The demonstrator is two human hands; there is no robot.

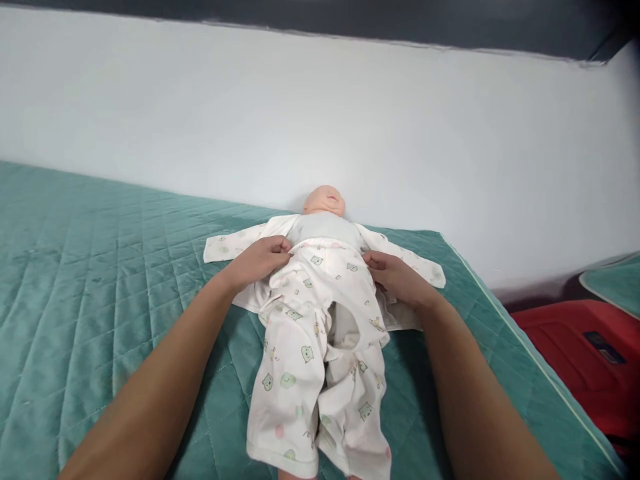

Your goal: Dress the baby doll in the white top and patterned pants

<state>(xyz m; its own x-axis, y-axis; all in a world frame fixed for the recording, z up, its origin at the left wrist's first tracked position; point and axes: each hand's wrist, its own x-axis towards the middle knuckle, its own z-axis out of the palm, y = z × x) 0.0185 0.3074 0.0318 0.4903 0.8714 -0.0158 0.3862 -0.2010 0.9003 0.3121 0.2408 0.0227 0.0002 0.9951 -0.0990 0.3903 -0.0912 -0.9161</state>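
A baby doll [325, 200] lies on its back, head toward the wall. White baby trousers [295, 360] with small green animal prints cover its legs and reach up over the belly, with an opening at the crotch. Under them is a grey-white top [325, 228]; a printed white jacket [227, 247] lies spread open, sleeves out to both sides. My left hand [265, 259] pinches the trousers' waistband at the left side. At the right side, my right hand [390, 272] has its fingers closed on the waistband, fingertips partly hidden by cloth.
A green quilted cover [90, 300] lies under the doll, its edge running down the right side. Behind stands a white wall [200, 113]. A red plastic object [565, 360] with a dark label stands beyond the right edge.
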